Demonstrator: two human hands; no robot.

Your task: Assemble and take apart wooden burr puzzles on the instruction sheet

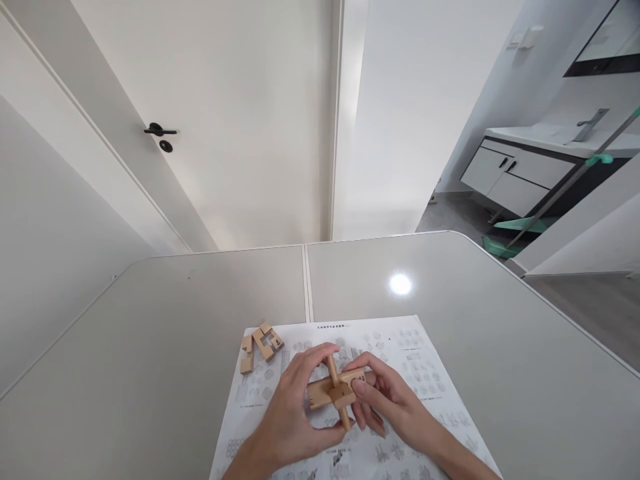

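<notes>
Several interlocking pieces of a wooden burr puzzle [321, 393] are held between my two hands, above a printed sheet [420, 413]. My left hand [295, 413] is closed around it, with the thumb at the lower end of a round rod and a fingertip at its upper end. Thumb and fingers of my right hand [387, 397] pinch the right end of a block with dark markings. Two loose notched wooden pieces lie on the sheet's upper left corner: a frame-like piece [262, 341] with a dark mark and a narrower piece [247, 363]. Palms hide part of the puzzle.
The sheet of small printed figures lies on a grey table [150, 373] with a seam [307, 283] down its middle. Beyond its far edge stands a white door [250, 133] with a black handle [160, 130]. A washbasin cabinet [520, 173] is at the right.
</notes>
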